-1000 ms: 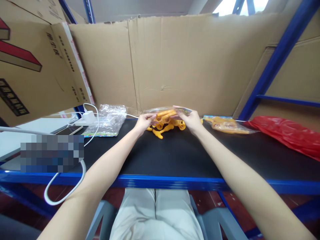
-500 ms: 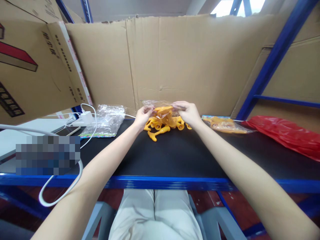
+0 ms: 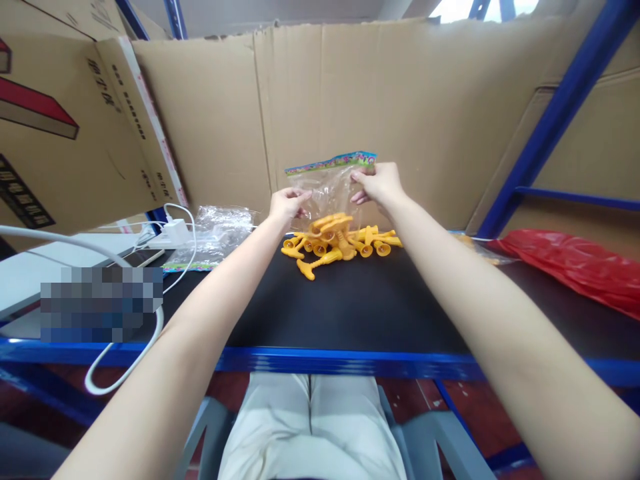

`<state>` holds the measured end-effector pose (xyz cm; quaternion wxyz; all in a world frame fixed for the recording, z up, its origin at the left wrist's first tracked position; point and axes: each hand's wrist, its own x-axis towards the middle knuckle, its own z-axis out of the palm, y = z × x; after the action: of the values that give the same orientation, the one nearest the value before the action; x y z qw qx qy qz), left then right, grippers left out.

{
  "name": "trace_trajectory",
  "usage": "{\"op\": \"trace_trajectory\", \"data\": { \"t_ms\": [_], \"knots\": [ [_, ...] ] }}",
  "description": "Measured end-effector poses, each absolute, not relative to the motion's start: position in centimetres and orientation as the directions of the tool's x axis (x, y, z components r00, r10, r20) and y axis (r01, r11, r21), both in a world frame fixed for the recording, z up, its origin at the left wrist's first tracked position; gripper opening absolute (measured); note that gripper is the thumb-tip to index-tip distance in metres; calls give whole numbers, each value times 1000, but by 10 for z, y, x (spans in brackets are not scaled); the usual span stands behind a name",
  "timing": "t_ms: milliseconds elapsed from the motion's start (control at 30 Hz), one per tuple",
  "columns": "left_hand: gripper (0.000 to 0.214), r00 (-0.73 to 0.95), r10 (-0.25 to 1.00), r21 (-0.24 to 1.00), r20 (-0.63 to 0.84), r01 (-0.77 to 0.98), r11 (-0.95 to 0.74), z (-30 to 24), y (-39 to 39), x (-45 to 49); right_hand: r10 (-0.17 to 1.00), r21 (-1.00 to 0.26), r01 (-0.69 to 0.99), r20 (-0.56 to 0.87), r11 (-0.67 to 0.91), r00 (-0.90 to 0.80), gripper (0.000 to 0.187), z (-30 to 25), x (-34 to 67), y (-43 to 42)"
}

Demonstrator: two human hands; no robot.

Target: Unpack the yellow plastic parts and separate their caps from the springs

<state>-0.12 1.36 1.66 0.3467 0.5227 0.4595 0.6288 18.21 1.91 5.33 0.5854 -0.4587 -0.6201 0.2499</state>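
A clear plastic bag [image 3: 325, 190] with a colourful printed strip along its top stands upright between my hands. Its left side is pinched by my left hand [image 3: 290, 203]. Higher up, my right hand [image 3: 383, 185] grips the opposite side, near the strip. Orange-yellow plastic pieces [image 3: 330, 227] show through the lower part of the bag. Around its bottom lie several loose pieces of the same colour, one with a T-shaped end [image 3: 309, 269] nearest me. Which of the pieces at the bag's base are inside it, I cannot tell exactly.
Left on the black tabletop [image 3: 345, 307] are clear plastic bags [image 3: 210, 233], a white plug [image 3: 176, 233] with cables and a blurred-out patch. To the right lies a red plastic bag [image 3: 565, 267], beside a partly hidden bag of orange pieces [image 3: 480, 248]. Cardboard [image 3: 400, 113] stands behind.
Both hands have risen, the right one more. The bag has come upright, showing its printed strip and more of the loose orange pieces below.
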Motion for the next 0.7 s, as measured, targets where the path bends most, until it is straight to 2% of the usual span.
{"op": "trace_trajectory", "data": {
  "t_ms": [233,400,500,700],
  "knots": [
    [21,-224,904,930,365,54,-362,19,14,-7,768,-764,199,636,613,74,27,60,178,36],
    [24,-232,842,870,487,50,-490,32,13,-23,649,-638,147,760,756,-37,28,71,182,36],
    [30,-213,794,815,569,14,-579,41,10,-31,598,-585,171,801,793,-27,32,82,181,24],
    [27,-170,739,749,652,-6,-663,39,-6,-35,515,-507,243,857,827,33,42,80,175,-4]
  ]
}}
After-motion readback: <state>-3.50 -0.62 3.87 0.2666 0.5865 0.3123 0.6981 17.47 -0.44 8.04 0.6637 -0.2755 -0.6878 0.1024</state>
